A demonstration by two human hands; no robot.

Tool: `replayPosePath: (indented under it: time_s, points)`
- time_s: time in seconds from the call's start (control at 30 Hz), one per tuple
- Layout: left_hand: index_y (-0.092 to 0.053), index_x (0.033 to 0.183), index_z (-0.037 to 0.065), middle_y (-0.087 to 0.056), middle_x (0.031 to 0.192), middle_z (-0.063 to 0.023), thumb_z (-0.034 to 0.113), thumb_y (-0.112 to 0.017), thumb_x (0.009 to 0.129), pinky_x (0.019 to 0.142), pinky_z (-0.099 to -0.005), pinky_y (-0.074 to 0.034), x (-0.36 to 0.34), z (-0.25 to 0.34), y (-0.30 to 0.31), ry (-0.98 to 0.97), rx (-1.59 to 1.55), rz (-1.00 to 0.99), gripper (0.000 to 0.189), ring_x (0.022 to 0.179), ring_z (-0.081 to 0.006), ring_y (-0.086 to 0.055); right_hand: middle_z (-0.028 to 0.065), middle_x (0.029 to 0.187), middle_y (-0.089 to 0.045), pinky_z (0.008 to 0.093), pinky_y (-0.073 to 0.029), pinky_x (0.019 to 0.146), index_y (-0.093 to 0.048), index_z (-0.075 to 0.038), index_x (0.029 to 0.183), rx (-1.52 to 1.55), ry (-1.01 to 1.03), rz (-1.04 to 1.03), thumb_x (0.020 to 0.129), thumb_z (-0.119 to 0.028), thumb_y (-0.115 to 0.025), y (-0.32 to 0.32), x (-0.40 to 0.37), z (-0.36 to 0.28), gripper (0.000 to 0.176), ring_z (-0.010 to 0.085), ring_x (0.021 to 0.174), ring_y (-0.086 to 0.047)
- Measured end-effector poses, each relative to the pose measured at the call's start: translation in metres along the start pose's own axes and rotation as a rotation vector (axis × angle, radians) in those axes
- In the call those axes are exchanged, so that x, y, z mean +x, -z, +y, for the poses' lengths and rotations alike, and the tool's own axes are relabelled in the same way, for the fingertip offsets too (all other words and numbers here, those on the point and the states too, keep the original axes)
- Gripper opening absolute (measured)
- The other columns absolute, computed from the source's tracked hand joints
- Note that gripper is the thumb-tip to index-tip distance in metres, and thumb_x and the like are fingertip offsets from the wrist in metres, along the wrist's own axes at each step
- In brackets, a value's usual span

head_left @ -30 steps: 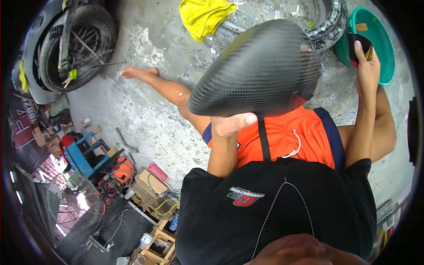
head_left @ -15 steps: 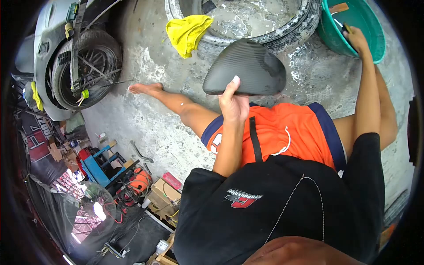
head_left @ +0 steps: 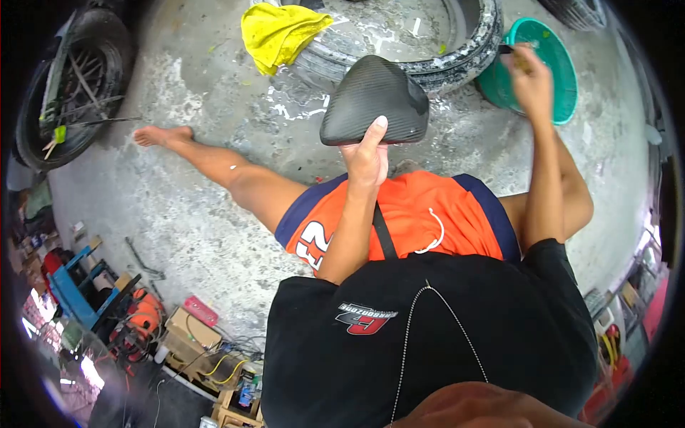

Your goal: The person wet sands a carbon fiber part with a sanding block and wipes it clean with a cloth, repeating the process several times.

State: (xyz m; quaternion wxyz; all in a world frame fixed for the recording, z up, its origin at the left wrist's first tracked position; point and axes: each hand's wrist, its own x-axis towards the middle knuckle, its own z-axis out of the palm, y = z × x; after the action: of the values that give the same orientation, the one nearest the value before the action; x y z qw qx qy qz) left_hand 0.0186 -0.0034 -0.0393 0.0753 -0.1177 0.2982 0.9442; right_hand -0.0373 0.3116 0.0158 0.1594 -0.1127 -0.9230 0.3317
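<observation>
In my left hand (head_left: 367, 157) is a dark, curved carbon-fibre shell (head_left: 374, 100), shaped like a car mirror cover. The thumb presses on its weave and the other fingers are out of sight beneath it. My right hand (head_left: 534, 84), a little smeared by motion, is raised near the rim of a green bucket (head_left: 558, 43). Its fingers are closed on a small piece that is dark at one end and yellowish, its kind unclear. Beyond the shell lies a tyre (head_left: 457, 71) with white smears, and a yellow cloth (head_left: 282, 34) is draped over its left edge.
Wet grey concrete floor (head_left: 193, 207) surrounds my outstretched legs. A wheel (head_left: 78, 93) stands at the upper left. Blue equipment (head_left: 75, 289), an orange machine (head_left: 146, 314) and cardboard boxes (head_left: 189, 335) crowd the lower left. Another tyre (head_left: 574, 11) shows at the top right.
My right hand has come up out of the bucket with the small piece in it. The shell stays in my left hand, now turned slightly. The whole view has shifted to the right.
</observation>
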Motion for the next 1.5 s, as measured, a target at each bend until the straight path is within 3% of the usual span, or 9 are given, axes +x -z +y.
replayPosePath:
  time_s: [0.17,0.27,0.4,0.6,0.7,0.87,1.0,1.13,1.5]
  points:
    - [-0.046,0.137,0.002,-0.054,0.133,-0.0119,-0.010,-0.060,0.087,0.103,-0.0416,-0.047,0.004,-0.004,-0.007,-0.088,-0.007,-0.042,0.053,0.121,-0.0241,-0.056,0.0140,0.101,-0.072,0.0342,-0.055,0.083,-0.072,-0.004,0.102,0.227,0.331,-0.331,0.078,0.001,-0.070,-0.109,-0.046,-0.113,0.025,0.0270,0.092,-0.071]
    - [-0.046,0.137,0.001,-0.054,0.134,-0.0115,-0.011,-0.060,0.087,0.105,-0.0410,-0.046,0.005,-0.010,0.004,-0.040,-0.026,-0.079,0.053,0.123,-0.0235,-0.054,0.0149,0.088,-0.070,0.0331,-0.051,0.071,-0.072,-0.004,0.100,-0.022,-0.145,-0.462,0.082,-0.006,-0.074,-0.137,-0.005,-0.118,0.018,0.0232,0.075,-0.065]
    - [-0.049,0.134,-0.003,-0.056,0.131,-0.0102,-0.007,-0.062,0.088,0.104,-0.0344,-0.044,0.002,-0.015,-0.001,-0.136,0.008,-0.027,0.048,0.119,-0.0184,-0.055,0.0158,0.098,-0.072,0.0334,-0.053,0.086,-0.072,-0.001,0.095,0.185,0.408,-0.318,0.075,0.010,-0.067,-0.120,-0.052,-0.148,0.024,0.0273,0.095,-0.070]
    - [-0.049,0.133,-0.004,-0.054,0.133,-0.0101,-0.006,-0.061,0.088,0.105,-0.0340,-0.042,0.003,-0.007,-0.002,-0.044,0.075,-0.158,0.046,0.121,-0.0195,-0.053,0.0144,0.089,-0.069,0.0319,-0.052,0.081,-0.071,-0.001,0.099,-0.036,-0.054,-0.402,0.078,0.010,-0.065,-0.134,-0.018,-0.123,0.024,0.0260,0.087,-0.068]
    - [-0.048,0.135,-0.002,-0.054,0.133,-0.0112,-0.013,-0.060,0.084,0.108,-0.0360,-0.042,0.005,-0.010,-0.009,-0.161,0.048,-0.047,0.054,0.123,-0.0210,-0.053,0.0161,0.084,-0.067,0.0398,-0.052,0.074,-0.070,-0.002,0.093,0.208,0.438,-0.272,0.068,0.013,-0.056,-0.120,-0.051,-0.156,0.033,0.0335,0.085,-0.066]
    - [-0.048,0.135,-0.005,-0.055,0.132,-0.0113,-0.008,-0.059,0.086,0.104,-0.0345,-0.044,-0.002,-0.008,0.001,-0.068,0.077,-0.071,0.050,0.121,-0.0204,-0.054,0.0165,0.087,-0.068,0.0363,-0.051,0.069,-0.067,0.001,0.094,-0.014,0.108,-0.372,0.082,0.000,-0.066,-0.141,-0.007,-0.125,0.012,0.0335,0.072,-0.065]
    - [-0.046,0.136,-0.005,-0.053,0.134,-0.0108,-0.009,-0.060,0.085,0.106,-0.0341,-0.042,0.004,-0.006,0.000,-0.093,0.057,-0.044,0.053,0.122,-0.0200,-0.053,0.0153,0.099,-0.071,0.0415,-0.054,0.084,-0.069,0.000,0.096,0.150,0.511,-0.378,0.061,0.013,-0.046,-0.121,-0.039,-0.162,0.044,0.0373,0.090,-0.067]
    - [-0.046,0.137,0.001,-0.052,0.135,-0.0099,-0.012,-0.059,0.083,0.110,-0.0388,-0.038,0.002,-0.002,0.000,-0.038,0.042,-0.083,0.058,0.125,-0.0224,-0.051,0.0175,0.093,-0.070,0.0398,-0.052,0.077,-0.068,-0.002,0.098,0.031,0.388,-0.319,0.074,0.005,-0.057,-0.142,-0.010,-0.124,0.027,0.0392,0.084,-0.065]
    - [-0.038,0.142,-0.006,-0.050,0.137,-0.0214,-0.003,-0.056,0.071,0.110,-0.0568,-0.037,-0.032,0.045,0.056,0.104,-0.242,-0.533,0.074,0.130,-0.0383,-0.048,-0.0032,0.076,-0.061,0.0238,-0.044,0.064,-0.065,-0.001,0.093,0.579,-0.143,-0.170,0.092,-0.011,-0.069,-0.056,-0.046,-0.157,0.011,0.0047,0.070,-0.052]
